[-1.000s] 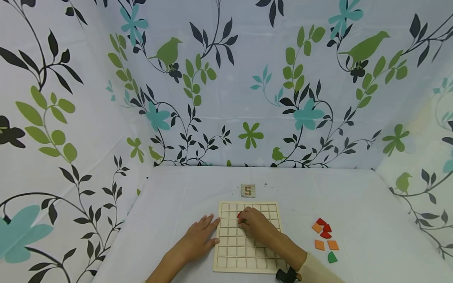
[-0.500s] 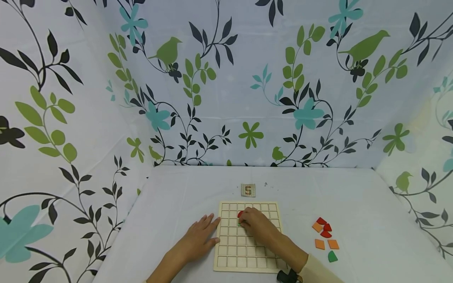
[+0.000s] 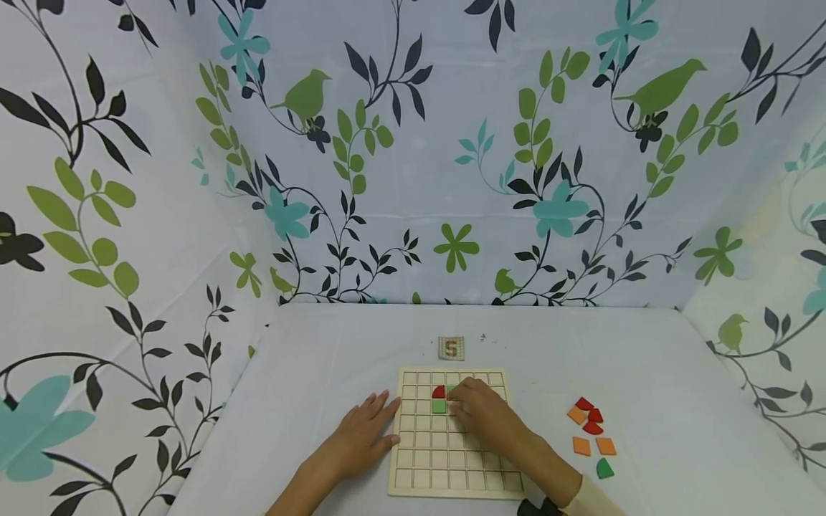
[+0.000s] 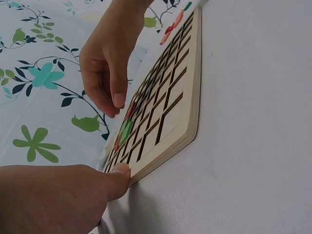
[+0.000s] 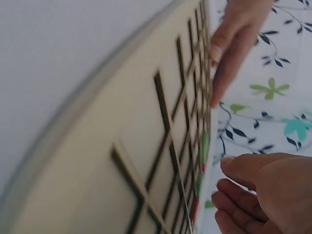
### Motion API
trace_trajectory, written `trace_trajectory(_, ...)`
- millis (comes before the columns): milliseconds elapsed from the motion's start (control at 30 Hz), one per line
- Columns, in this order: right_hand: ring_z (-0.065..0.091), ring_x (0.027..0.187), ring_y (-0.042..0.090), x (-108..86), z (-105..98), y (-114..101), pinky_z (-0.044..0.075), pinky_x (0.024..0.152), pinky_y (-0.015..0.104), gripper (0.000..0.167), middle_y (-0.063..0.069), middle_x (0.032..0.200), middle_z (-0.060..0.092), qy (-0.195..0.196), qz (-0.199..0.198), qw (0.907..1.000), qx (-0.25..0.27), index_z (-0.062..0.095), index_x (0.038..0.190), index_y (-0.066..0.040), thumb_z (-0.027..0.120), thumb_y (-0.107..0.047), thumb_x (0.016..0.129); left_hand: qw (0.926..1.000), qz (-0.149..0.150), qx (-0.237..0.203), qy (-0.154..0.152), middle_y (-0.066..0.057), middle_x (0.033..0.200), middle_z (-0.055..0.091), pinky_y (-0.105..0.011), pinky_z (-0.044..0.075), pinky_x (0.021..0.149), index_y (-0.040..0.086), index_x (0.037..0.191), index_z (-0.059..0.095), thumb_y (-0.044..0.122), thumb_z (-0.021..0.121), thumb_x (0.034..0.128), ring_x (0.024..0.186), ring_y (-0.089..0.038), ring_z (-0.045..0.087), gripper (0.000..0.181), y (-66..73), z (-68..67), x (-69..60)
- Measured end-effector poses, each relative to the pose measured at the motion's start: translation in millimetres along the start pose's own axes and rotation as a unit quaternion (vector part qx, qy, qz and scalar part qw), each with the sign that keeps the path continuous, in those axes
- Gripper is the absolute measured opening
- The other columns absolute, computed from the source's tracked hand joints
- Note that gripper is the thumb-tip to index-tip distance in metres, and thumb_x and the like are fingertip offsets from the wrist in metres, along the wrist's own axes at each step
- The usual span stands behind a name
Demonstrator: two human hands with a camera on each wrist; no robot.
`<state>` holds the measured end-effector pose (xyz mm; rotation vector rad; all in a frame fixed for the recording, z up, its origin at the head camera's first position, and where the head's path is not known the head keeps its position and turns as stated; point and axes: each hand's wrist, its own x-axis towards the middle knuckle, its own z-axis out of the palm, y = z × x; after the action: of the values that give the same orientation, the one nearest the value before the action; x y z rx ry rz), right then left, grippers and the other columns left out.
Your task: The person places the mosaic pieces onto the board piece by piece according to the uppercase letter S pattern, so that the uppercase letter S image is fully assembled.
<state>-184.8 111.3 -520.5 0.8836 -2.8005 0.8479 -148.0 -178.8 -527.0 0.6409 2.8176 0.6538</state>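
A wooden grid board (image 3: 419, 459) lies on the white table. In its upper cells sit a red quarter-round tile (image 3: 439, 392), a green square tile (image 3: 439, 406) below it and another green tile (image 3: 450, 389), partly covered by my right hand (image 3: 487, 416). That hand hovers just over the board; in the right wrist view its thumb and loosely bent fingers are parted, with nothing between them. My left hand (image 3: 363, 433) rests at the board's left edge, fingers spread, its thumb (image 4: 122, 169) touching the rim. More red shows on the board in the left wrist view.
Right of the board lie several loose tiles: red ones (image 3: 592, 428), orange ones (image 3: 606, 446) and a green one (image 3: 604, 468). A small patterned card (image 3: 451, 348) lies beyond the board's far edge. Printed cloth (image 3: 387, 179) hangs behind and at both sides.
My right hand has shifted to the right, off the green square tile, which now shows fully below the red one. Part of another green tile has come into view. My left hand stays put.
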Motion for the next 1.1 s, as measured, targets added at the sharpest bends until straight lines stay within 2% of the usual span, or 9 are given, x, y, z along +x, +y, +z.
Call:
trace_trajectory(200, 0.068, 0.112, 0.023, -20.1, -36.5, 18.5, 0.059, 0.096, 0.045, 0.019, 0.000, 0.114, 0.072, 0.027, 0.109, 0.9935, 0.022, 0.077, 0.116, -0.007, 0.078, -0.010, 0.096, 1.0000, 0.003, 0.004, 0.004, -0.023, 0.169, 0.032, -0.070, 0.026, 0.122, 0.011, 0.164, 0.039, 0.045, 0.058, 0.1079, 0.157, -0.047, 0.028, 0.068, -2.6, 2.6, -1.0)
trace_trajectory(367, 0.067, 0.104, 0.025, -48.0, -79.2, 47.5, 0.059, 0.092, 0.047, 0.020, 0.003, 0.107, 0.070, 0.036, 0.169, 0.9849, -0.015, 0.075, 0.113, -0.007, 0.079, -0.016, 0.096, 1.0000, 0.006, 0.004, 0.005, -0.024, 0.169, 0.032, -0.071, 0.027, 0.122, 0.011, 0.164, 0.038, 0.045, 0.058, 0.1082, 0.157, -0.048, 0.029, 0.068, -3.2, 3.0, -1.3)
trace_trajectory(467, 0.065, 0.101, 0.029, -68.0, -105.6, 68.4, 0.059, 0.087, 0.049, 0.028, 0.010, 0.107, 0.067, 0.023, 0.207, 0.9777, -0.025, 0.072, 0.116, -0.002, 0.078, -0.022, 0.097, 1.0000, 0.007, 0.002, 0.004, -0.024, 0.169, 0.032, -0.071, 0.027, 0.122, 0.011, 0.164, 0.038, 0.045, 0.057, 0.1085, 0.157, -0.048, 0.028, 0.068, -2.8, 2.4, -1.7)
trace_trajectory(567, 0.064, 0.102, 0.036, -85.3, -122.4, 89.8, 0.060, 0.085, 0.053, 0.038, 0.019, 0.112, 0.065, -0.004, 0.242, 0.9698, -0.032, 0.067, 0.122, 0.003, 0.077, -0.025, 0.098, 1.0000, 0.006, 0.003, 0.004, -0.023, 0.170, 0.032, -0.071, 0.027, 0.122, 0.011, 0.164, 0.038, 0.044, 0.057, 0.1084, 0.157, -0.048, 0.028, 0.068, -2.9, 2.3, -2.0)
trace_trajectory(700, 0.064, 0.100, 0.036, -98.3, -123.4, 116.0, 0.060, 0.084, 0.054, 0.038, 0.022, 0.111, 0.063, -0.041, 0.258, 0.9649, -0.025, 0.065, 0.121, 0.005, 0.076, -0.023, 0.098, 1.0000, 0.002, 0.002, 0.002, -0.023, 0.170, 0.032, -0.071, 0.027, 0.122, 0.010, 0.164, 0.039, 0.044, 0.059, 0.1078, 0.157, -0.048, 0.028, 0.068, -3.1, 1.8, -2.0)
trace_trajectory(800, 0.064, 0.095, 0.030, -101.7, -115.7, 129.5, 0.061, 0.082, 0.050, 0.032, 0.018, 0.105, 0.063, -0.056, 0.262, 0.9635, -0.004, 0.065, 0.117, 0.006, 0.076, -0.018, 0.098, 1.0000, 0.001, 0.001, 0.001, -0.023, 0.170, 0.031, -0.071, 0.026, 0.122, 0.011, 0.164, 0.039, 0.045, 0.059, 0.1077, 0.157, -0.048, 0.028, 0.068, -4.1, 2.2, -1.7)
trace_trajectory(933, 0.063, 0.092, 0.025, -102.4, -110.1, 136.3, 0.062, 0.080, 0.045, 0.027, 0.014, 0.102, 0.065, -0.045, 0.263, 0.9637, 0.010, 0.065, 0.115, 0.005, 0.077, -0.010, 0.096, 1.0000, 0.005, 0.004, 0.000, -0.022, 0.170, 0.031, -0.071, 0.026, 0.122, 0.012, 0.164, 0.037, 0.047, 0.057, 0.1082, 0.157, -0.047, 0.027, 0.069, -4.8, 2.7, -0.3)
trace_trajectory(1100, 0.061, 0.094, 0.026, -100.7, -111.4, 136.0, 0.064, 0.084, 0.047, 0.030, 0.016, 0.106, 0.065, -0.029, 0.250, 0.9676, 0.010, 0.065, 0.120, 0.006, 0.076, -0.007, 0.096, 1.0000, 0.003, -0.001, -0.001, -0.022, 0.170, 0.031, -0.071, 0.026, 0.122, 0.012, 0.164, 0.038, 0.046, 0.058, 0.1079, 0.157, -0.048, 0.028, 0.069, -3.6, 2.5, 0.2)
